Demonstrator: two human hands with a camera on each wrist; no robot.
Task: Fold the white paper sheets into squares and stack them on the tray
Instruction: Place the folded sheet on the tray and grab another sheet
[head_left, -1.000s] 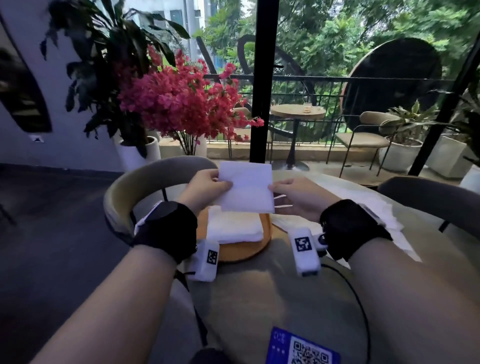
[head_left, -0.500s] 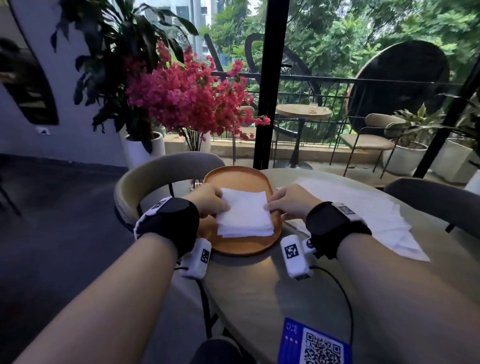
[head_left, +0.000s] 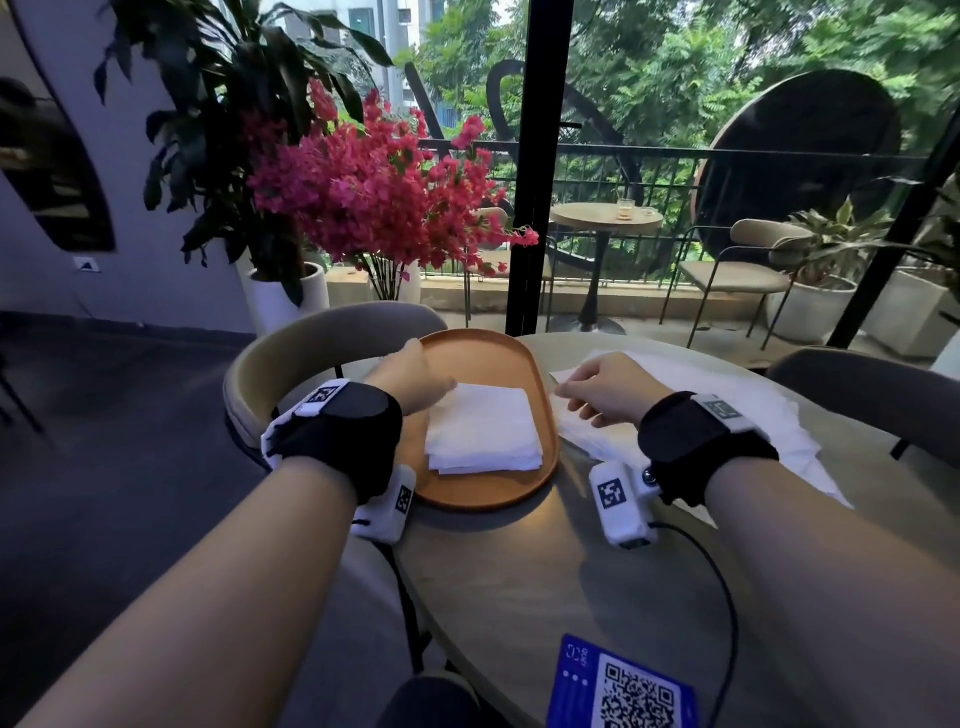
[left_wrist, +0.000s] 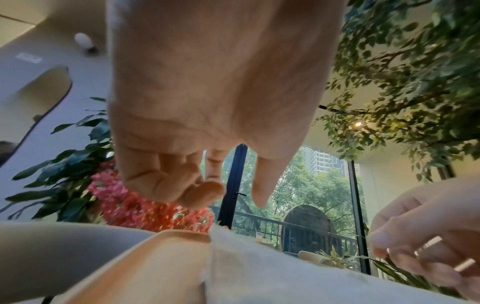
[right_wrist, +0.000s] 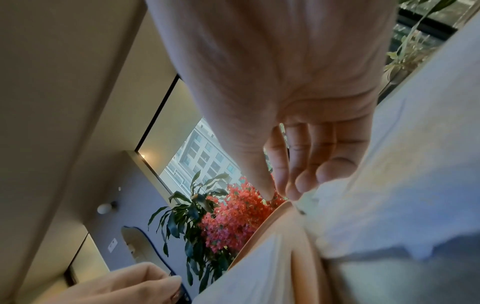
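Observation:
A stack of folded white squares (head_left: 483, 431) lies on the near half of the orange oval tray (head_left: 478, 358). My left hand (head_left: 431, 387) hovers over the tray's left side, by the stack's far-left corner. Its fingers hang loosely curled and hold nothing, as the left wrist view shows (left_wrist: 231, 195), with the stack (left_wrist: 259, 267) below it. My right hand (head_left: 569, 400) is just right of the tray, at the near-left edge of the pile of unfolded white sheets (head_left: 727, 405). Its curled fingertips (right_wrist: 298, 185) reach the paper's edge (right_wrist: 389, 185) without a visible pinch.
The tray and sheets sit on a round grey table (head_left: 519, 571). A blue QR card (head_left: 623, 686) lies at its near edge, beside a black cable (head_left: 727, 597). Grey chair backs stand beyond the table at left (head_left: 311, 343) and right (head_left: 857, 384).
Both hands held a folded square in the air, laid it on the stack and let go. The left hand drew back to the left; the right hand moved right to the loose sheets.

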